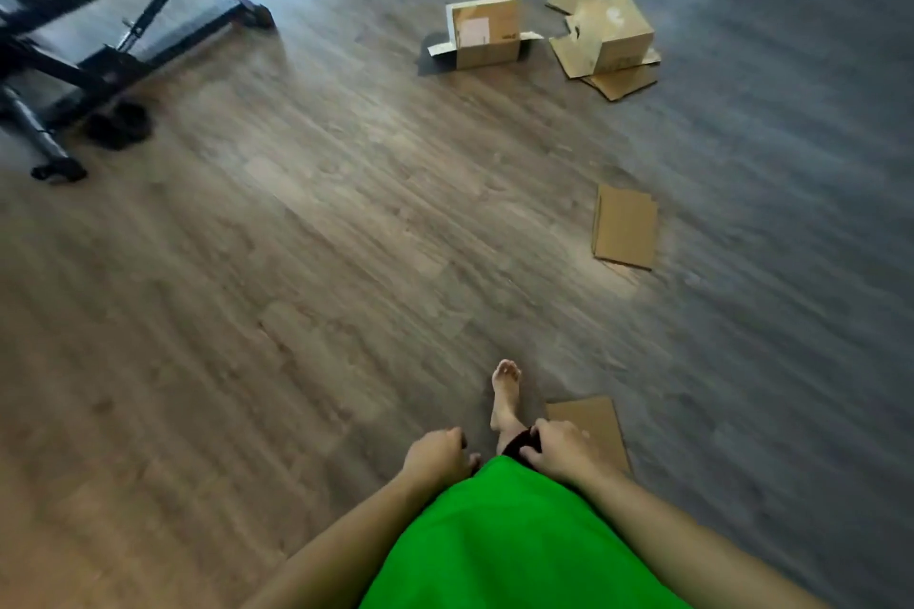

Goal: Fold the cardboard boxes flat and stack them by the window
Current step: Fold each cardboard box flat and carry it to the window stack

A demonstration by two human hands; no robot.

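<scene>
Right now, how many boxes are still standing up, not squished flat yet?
2. The box with the white label stands far ahead on the floor, and the box with spread flaps is just right of it. None seem hidden, though the picture is blurry.

From my feed the room reads dim, with cool daylight entering from the top left, where a pale glare washes over the wooden floor [346, 223] behind the black bench frame [99, 40]. The sheen fades to a grey haze along the right side. Motion blur smears the whole view, worst at the edges: the bench frame is streaked and the floor grain runs into lines. The upright cardboard box [487, 32] throws a soft shadow to its left. Wide-angle bending tilts the planks. I see the green garment [514, 539] oversaturated at the bottom.
</scene>
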